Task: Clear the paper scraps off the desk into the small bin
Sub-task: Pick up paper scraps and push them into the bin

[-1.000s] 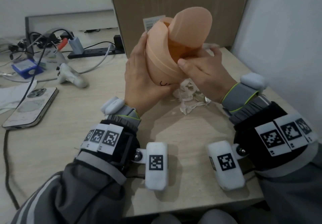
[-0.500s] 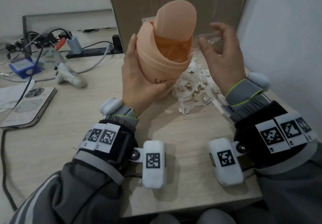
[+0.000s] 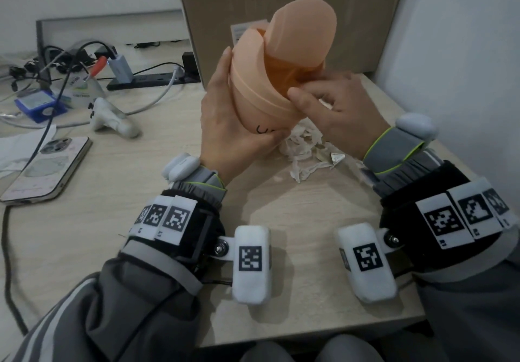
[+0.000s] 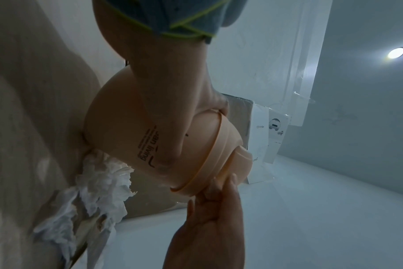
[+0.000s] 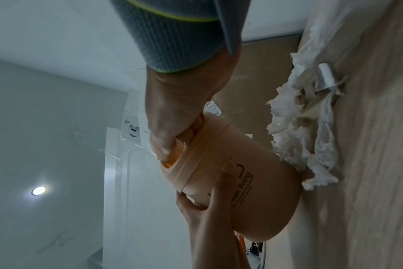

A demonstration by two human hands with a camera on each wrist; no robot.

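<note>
head view: one small peach bin (image 3: 253,85) is held up off the desk (image 3: 295,206), tilted, right in front of the one big cardboard box (image 3: 281,9). left hand (image 3: 228,125) wraps the bin's body from the side, thumb up along the wall. right hand (image 3: 337,108) is at the bin's mouth, fingertips curled and poking in under the tipped swing lid (image 3: 304,32); can't tell if they're pinching anything in there. one pile of white paper scraps (image 3: 304,147) sits on the desk just below the bin, with one small folded bit (image 3: 336,158) at its edge. off to the left of the bin: one phone (image 3: 47,167), one white controller (image 3: 112,116), one blue box (image 3: 39,105), one black power strip (image 3: 149,81) and a tangle of cables i can't count.

left wrist view: one bin (image 4: 117,138) again with the left hand (image 4: 170,109) curled around it, printed text showing. the right hand (image 4: 209,227) comes in at the rim, fingers bent against it. the scrap pile (image 4: 92,191) lies right next to the bin's base.

right wrist view: right hand (image 5: 173,112) with fingertips tucked into the bin (image 5: 260,196) opening, against the orange inside. left hand (image 5: 207,214) grips the body from below. scraps (image 5: 299,127) heaped on the desk touching or just beside the bin's bottom, can't tell which.
</note>
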